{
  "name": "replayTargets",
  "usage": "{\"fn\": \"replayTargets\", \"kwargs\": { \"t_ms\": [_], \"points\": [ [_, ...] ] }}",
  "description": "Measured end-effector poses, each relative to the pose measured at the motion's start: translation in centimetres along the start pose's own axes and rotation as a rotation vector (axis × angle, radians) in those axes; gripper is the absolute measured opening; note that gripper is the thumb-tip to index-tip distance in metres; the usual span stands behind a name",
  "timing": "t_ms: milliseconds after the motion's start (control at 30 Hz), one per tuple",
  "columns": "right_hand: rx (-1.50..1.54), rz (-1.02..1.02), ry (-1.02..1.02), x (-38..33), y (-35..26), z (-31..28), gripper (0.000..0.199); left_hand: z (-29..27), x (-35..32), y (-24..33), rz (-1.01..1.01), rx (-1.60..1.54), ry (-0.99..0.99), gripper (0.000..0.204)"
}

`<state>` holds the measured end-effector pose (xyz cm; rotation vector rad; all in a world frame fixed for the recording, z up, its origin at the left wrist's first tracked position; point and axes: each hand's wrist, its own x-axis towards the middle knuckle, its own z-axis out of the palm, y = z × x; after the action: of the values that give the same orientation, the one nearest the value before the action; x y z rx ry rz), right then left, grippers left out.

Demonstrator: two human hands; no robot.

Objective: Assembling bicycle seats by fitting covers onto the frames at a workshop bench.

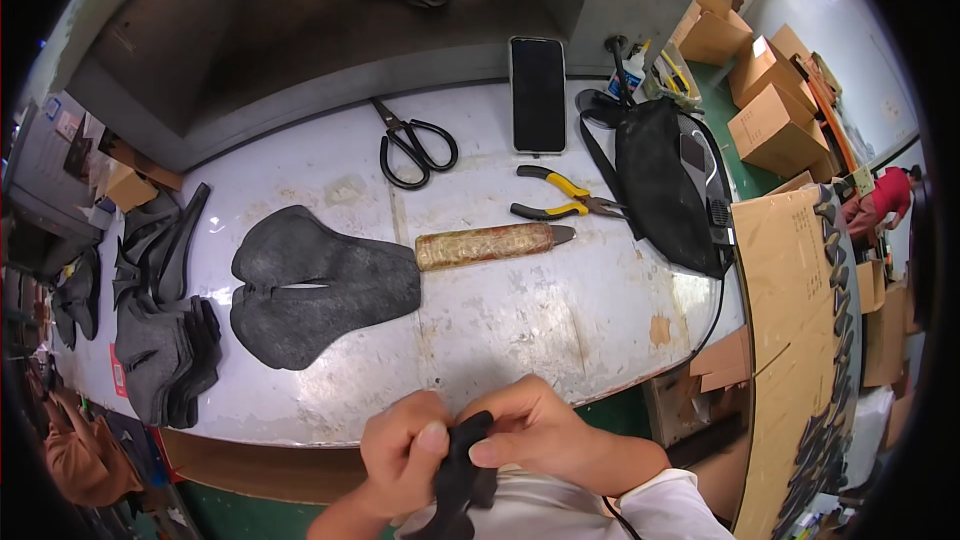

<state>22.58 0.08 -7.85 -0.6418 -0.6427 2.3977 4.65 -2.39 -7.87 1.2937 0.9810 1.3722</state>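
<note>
A bent piece of dark grey material (462,470) is pinched between my two hands, just off the table's front edge. My left hand (403,445) grips its left side with the thumb on top. On its other side my right hand (535,430) presses thumb and curled fingers against it. Beyond them on the table lies a flat dark grey saddle-shaped cover piece (330,285) with a slit in the middle. A knife (490,245) with a tape-wrapped handle touches its narrow end, the short blade pointing right.
Black-handled scissors (415,148), yellow-black pliers (570,195), a phone (538,95) and a black bag (660,180) lie farther back. Stacked grey pieces (165,360) stand at the left. A grey shelf (350,40) closes off the back. Cardboard boxes (780,130) and a person in red (885,202) are at the right.
</note>
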Motion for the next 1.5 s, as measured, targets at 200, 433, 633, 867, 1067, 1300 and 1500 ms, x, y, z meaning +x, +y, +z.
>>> {"fn": "replayTargets", "kwargs": {
  "t_ms": [200,433,633,867,1067,1300,1500],
  "points": [
    [0.106,-0.128,0.113,0.7,1.0,-0.2,0.018,-1.4,0.3,0.6,-0.344,-0.125,-0.134,0.027],
    [0.154,-0.127,0.099,0.8,0.3,0.0,0.016,-0.8,0.0,0.8,-0.429,-0.231,-0.115,0.028],
    [-0.041,-0.107,0.169,0.4,-0.3,0.5,0.018,-1.8,-0.7,1.7,-0.601,-0.36,-0.128,0.021],
    [-0.949,-0.843,0.289,0.0,-0.3,1.9,0.032,-2.0,0.7,3.6,-0.178,0.115,-0.097,0.016],
    [-1.022,-0.495,0.04,-0.4,-0.3,3.3,0.056,-1.4,0.1,1.9,-0.153,-0.04,0.234,0.017],
    [-0.717,-0.412,-0.004,-0.4,0.2,2.4,0.049,-1.7,1.1,2.3,-0.204,0.051,0.208,0.023],
    [-0.699,-0.364,-0.006,-0.6,-0.6,2.4,0.044,-0.3,0.0,1.5,-0.32,-0.395,0.268,0.019]
  ]
}}
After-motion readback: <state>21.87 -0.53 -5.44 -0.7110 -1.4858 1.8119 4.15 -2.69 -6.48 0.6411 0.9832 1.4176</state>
